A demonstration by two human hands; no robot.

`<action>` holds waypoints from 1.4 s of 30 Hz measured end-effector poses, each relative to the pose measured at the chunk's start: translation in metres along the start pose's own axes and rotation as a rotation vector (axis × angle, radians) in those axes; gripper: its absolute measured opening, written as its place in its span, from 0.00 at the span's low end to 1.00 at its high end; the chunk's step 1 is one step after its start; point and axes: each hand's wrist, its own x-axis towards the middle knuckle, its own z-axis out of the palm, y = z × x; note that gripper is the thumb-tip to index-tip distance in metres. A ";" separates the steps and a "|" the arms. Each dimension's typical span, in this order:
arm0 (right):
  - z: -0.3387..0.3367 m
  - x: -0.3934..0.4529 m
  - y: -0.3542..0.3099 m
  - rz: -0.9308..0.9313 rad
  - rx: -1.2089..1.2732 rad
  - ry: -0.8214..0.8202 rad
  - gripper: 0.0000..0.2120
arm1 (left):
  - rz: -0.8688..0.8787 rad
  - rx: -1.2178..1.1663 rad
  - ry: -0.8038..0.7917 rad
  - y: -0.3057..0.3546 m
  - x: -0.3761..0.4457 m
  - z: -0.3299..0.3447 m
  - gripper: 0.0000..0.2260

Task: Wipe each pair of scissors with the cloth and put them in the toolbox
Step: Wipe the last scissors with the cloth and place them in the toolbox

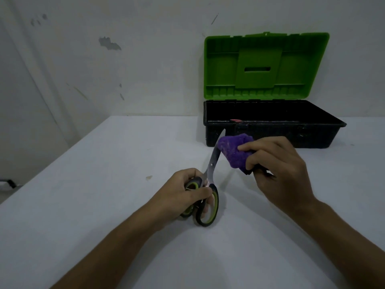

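seen from the head camera, both hands work over a white worktop (83,205) that meets a pale, scuffed wall. the left hand (185,197) has its fingers curled round the black-and-green handles of a pair of scissors (210,180), held near the middle of the worktop with the blades closed and pointing up and away toward the far edge. the right hand (277,170) pinches a bunched purple cloth (233,153), fingers curled over it, and the cloth lies against the right side of the upper blade. behind them, toward the far right corner of the worktop, stands the toolbox (312,134): a black tray with its green lid (264,65) raised upright against the wall. a thin red thing (236,120) shows just inside the tray's near rim; what it is cannot be told. a small brownish mark (149,177) lies on the worktop left of the scissors.
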 end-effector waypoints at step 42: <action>0.092 0.064 -0.046 0.322 0.161 -0.049 0.19 | 0.020 0.199 0.200 0.006 -0.076 -0.111 0.06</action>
